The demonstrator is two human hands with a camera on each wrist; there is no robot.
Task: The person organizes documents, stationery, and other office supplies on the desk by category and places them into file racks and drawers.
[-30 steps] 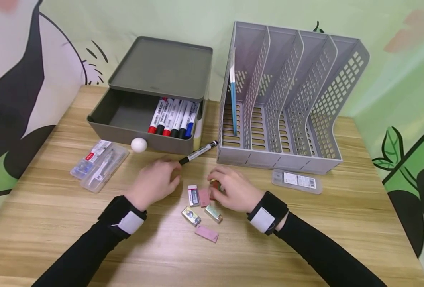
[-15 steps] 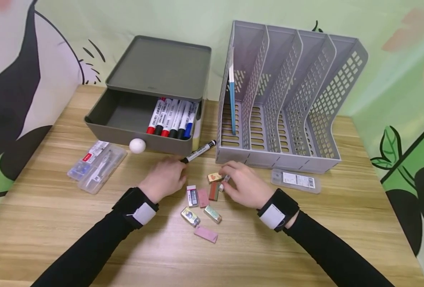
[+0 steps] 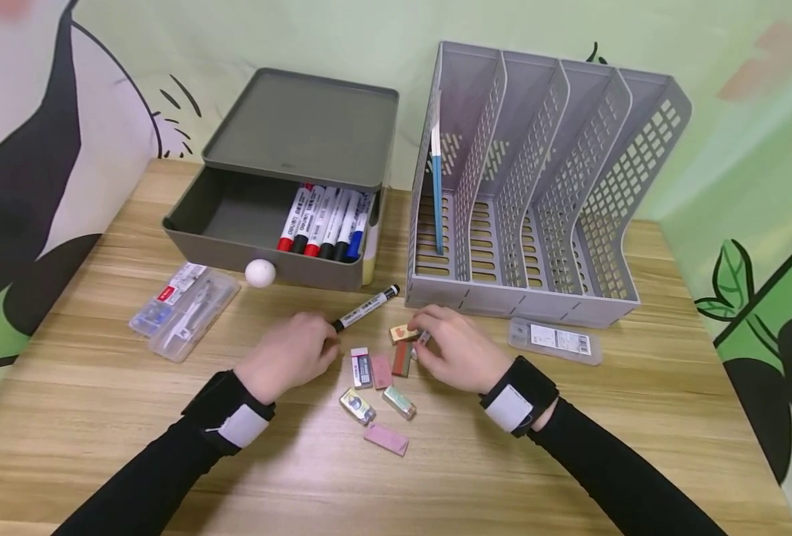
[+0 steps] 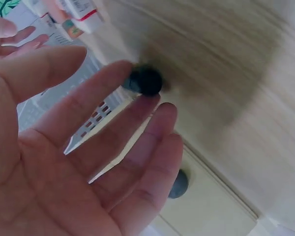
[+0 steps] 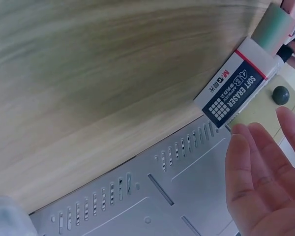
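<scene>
My left hand [image 3: 287, 353] is at a black-capped whiteboard marker [image 3: 367, 309] lying slantwise on the table. In the left wrist view its loosely bent fingers [image 4: 147, 132] reach the marker's dark cap [image 4: 148, 81], while the thumb stays apart. My right hand [image 3: 459, 348] is beside a small white and navy soft eraser [image 5: 231, 83], its fingertips close to or touching it. Left of that hand lie a yellow-orange eraser [image 3: 403, 334], a red-and-green striped eraser [image 3: 401, 359], a pink eraser [image 3: 381, 371] and another boxed eraser [image 3: 361, 368].
A grey drawer box [image 3: 235, 253] with a white knob holds several markers [image 3: 325, 221]. To its right stands a grey file rack [image 3: 523, 290] with a blue-and-white item [image 3: 437, 193]. Clear plastic cases [image 3: 191, 316] lie at left, another case [image 3: 554, 342] at right. More erasers [image 3: 385, 439] lie nearer.
My right hand has shifted right, uncovering the yellow-orange and striped erasers. My left hand moved right, then back toward me; the marker slid slightly toward me with it.
</scene>
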